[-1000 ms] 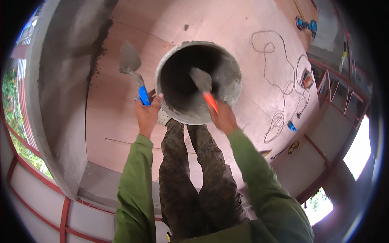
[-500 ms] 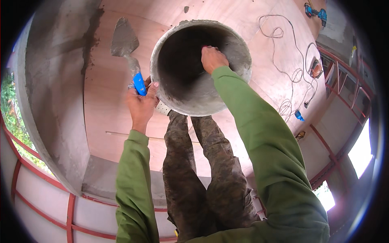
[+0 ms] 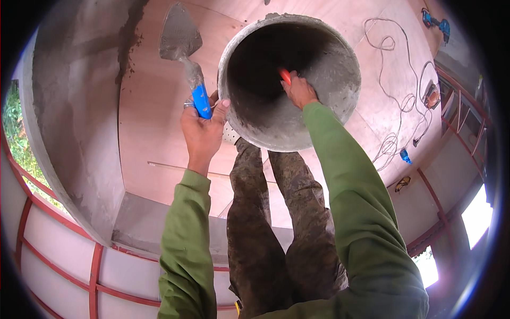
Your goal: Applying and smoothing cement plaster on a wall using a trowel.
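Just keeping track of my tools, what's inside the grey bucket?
Inside the bucket, your right hand grips an orange handle. Anything beyond it, including the bucket's bottom, is lost in dark shadow.

Hands (image 3: pixel 203 128) curled, right arm (image 3: pixel 353 175) outstretched

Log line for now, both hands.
left hand: blue-handled trowel, at bucket rim | right hand: orange-handled tool inside bucket, head hidden
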`<state>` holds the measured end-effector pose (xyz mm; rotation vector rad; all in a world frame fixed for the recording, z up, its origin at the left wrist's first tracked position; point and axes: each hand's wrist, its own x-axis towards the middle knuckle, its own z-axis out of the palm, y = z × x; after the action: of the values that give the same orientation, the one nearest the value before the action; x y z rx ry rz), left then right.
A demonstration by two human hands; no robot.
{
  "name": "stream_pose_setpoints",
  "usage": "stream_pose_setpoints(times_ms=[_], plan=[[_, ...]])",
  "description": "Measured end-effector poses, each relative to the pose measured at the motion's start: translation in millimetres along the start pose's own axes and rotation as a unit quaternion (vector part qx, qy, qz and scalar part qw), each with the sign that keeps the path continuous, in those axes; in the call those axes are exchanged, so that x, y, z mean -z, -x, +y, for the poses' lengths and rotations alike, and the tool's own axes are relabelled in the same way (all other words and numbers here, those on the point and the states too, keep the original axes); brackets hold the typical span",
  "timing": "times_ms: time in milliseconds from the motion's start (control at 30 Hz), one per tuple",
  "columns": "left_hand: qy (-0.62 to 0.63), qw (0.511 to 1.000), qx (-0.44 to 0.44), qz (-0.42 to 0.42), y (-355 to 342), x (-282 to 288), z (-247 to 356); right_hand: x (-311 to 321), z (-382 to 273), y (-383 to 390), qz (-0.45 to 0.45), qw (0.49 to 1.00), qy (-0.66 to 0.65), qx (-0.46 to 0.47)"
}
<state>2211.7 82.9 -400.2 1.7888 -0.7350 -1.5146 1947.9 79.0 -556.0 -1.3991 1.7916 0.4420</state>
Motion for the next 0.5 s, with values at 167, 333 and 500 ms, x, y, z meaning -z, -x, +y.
stream_pose_setpoints(times_ms=[167,333,500], plan=[[0.04,0.999,-0.003,0.032,-2,-3,1,1,-3,5,0.004,1.0,0.01,0.013],[0.013,1.0,-0.004,-0.003,-2,1,-3,4,-1,7,-0.007,0.999,0.04,0.026],[0.021,1.0,-0.007,0.0,-4,0,-7,18,6,0,-0.039,0.998,-0.015,0.054]])
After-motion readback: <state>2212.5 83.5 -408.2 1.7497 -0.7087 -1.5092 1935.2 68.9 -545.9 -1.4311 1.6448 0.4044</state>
